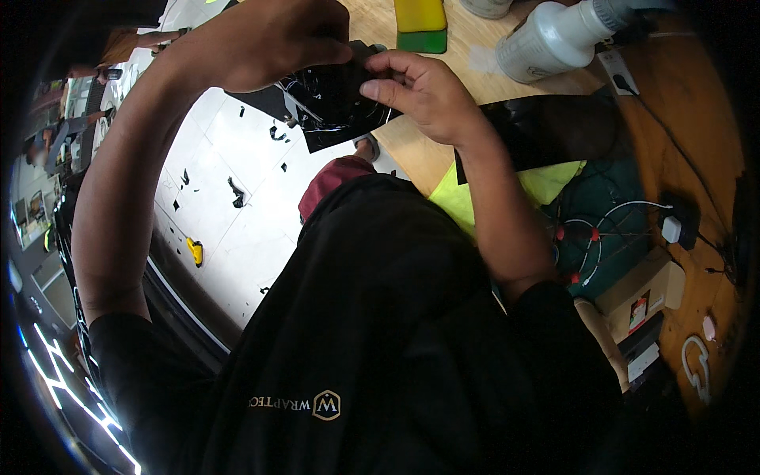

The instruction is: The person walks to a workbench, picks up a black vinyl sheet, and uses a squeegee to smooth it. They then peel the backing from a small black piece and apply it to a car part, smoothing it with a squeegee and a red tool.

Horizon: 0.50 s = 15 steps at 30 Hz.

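A piece of glossy black film (pixel 336 107) hangs at the table's edge, creased and shiny, with a straight lower border. My left hand (pixel 273 39) is closed, its fingertips pinched at the film's upper edge. My right hand (pixel 431 95) grips the film's right side between thumb and bent fingers. The underside of the left grip is partly hidden by the hand itself. A darker flat piece (pixel 265 103) shows behind the film under my left wrist. Beyond my hands, a yellow card (pixel 421 14) and a green card (pixel 422 41) lie on the wooden table (pixel 467 83).
A white bottle (pixel 546 43) lies tilted at the far right. Near my right forearm are a black sheet (pixel 546 131) and a yellow-green cloth (pixel 546 182). Cables and a cardboard box (pixel 653 285) are farther right. Black scraps (pixel 236 192) and a yellow-handled tool (pixel 195 252) lie on the floor.
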Tool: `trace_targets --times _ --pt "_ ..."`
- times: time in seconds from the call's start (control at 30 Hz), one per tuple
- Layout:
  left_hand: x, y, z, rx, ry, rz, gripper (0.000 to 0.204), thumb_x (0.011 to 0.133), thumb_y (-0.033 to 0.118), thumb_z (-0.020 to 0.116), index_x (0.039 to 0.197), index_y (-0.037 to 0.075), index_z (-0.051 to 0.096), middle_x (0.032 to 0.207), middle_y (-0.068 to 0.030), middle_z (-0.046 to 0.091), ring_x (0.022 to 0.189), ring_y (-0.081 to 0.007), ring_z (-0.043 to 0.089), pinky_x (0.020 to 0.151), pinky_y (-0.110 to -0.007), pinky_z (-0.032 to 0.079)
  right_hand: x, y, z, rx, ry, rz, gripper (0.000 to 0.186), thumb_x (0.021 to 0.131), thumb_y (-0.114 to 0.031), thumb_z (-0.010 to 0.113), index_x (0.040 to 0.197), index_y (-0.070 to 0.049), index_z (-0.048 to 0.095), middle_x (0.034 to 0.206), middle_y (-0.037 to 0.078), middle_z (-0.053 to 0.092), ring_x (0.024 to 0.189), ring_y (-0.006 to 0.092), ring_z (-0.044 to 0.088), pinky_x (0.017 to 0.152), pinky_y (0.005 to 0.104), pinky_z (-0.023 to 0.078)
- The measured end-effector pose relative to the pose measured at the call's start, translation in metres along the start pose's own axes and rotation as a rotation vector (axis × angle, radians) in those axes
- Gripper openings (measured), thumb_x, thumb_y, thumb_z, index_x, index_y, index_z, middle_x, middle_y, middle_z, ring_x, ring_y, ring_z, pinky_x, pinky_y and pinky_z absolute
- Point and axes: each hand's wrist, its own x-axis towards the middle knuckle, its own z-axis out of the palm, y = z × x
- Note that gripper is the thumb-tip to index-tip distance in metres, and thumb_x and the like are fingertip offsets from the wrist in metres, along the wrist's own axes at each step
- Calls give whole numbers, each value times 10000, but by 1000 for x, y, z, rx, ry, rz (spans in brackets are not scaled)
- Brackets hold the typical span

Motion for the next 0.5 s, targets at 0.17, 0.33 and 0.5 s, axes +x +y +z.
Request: trace_targets --times 0.17,0.33,0.5 --pt "-5 8 1 11 27 33 213 954 184 551 957 -10 638 827 -155 639 738 -216 651 655 -332 513 -2 3 -5 -51 -77 -33 331 860 -274 706 1085 -34 668 967 119 688 859 169 649 779 298 505" --pt "3 7 -2 107 -12 -82 198 952 174 555 951 -6 636 811 -139 633 716 -197 639 608 -321 494 3 -8 -4 -218 27 -76 291 861 -264 703 1029 -29 677 823 101 680 713 148 624 650 293 491" --pt "-1 -3 3 102 60 -46 180 945 165 565 942 4 647 814 -128 637 701 -199 634 599 -330 489 7 -1 0 -156 42 -82 300 854 -262 710 1015 -12 673 802 91 673 702 144 617 645 296 494"
